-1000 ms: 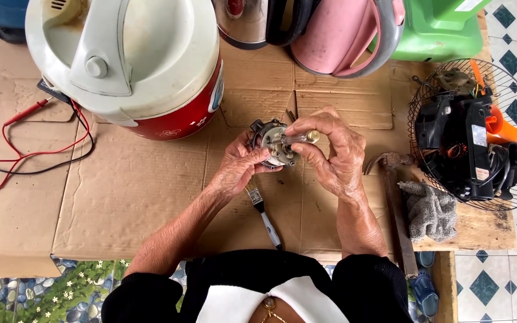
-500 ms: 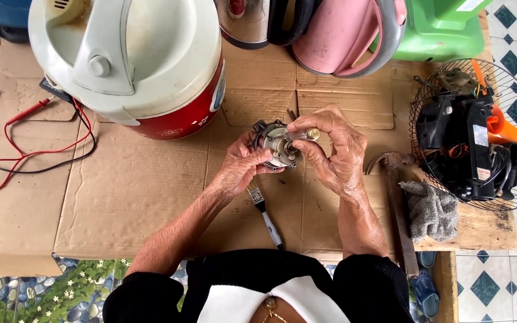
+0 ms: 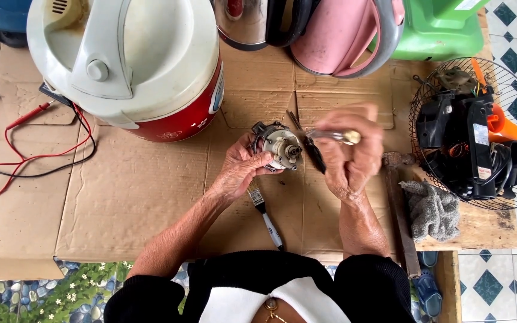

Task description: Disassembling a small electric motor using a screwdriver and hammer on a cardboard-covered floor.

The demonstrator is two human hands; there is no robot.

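Right, my left hand [image 3: 242, 170] is wrapped around the small fan motor [image 3: 277, 146] just above the middle of the frame, fingers pressed on its round housing, shaft end turned toward my other hand. My right hand [image 3: 348, 157] sits just right of it, closed around a metal tool [image 3: 333, 136] with a pale rounded end poking out by the thumb; the hand is blurred, so I can't tell exactly what kind of tool it is. Between the hands a dark pair of pliers [image 3: 311, 146] lies on the cardboard [image 3: 139, 191]. Below my left hand, a small brush [image 3: 265, 216] rests on the cardboard. Upper left, the big white-and-red cooker [image 3: 133, 66] fills the corner, with red and black test leads [image 3: 37, 149] trailing at the left edge. Far right, a wire fan guard [image 3: 426, 96] holds dark parts, a grey rag [image 3: 433, 210] just below it.
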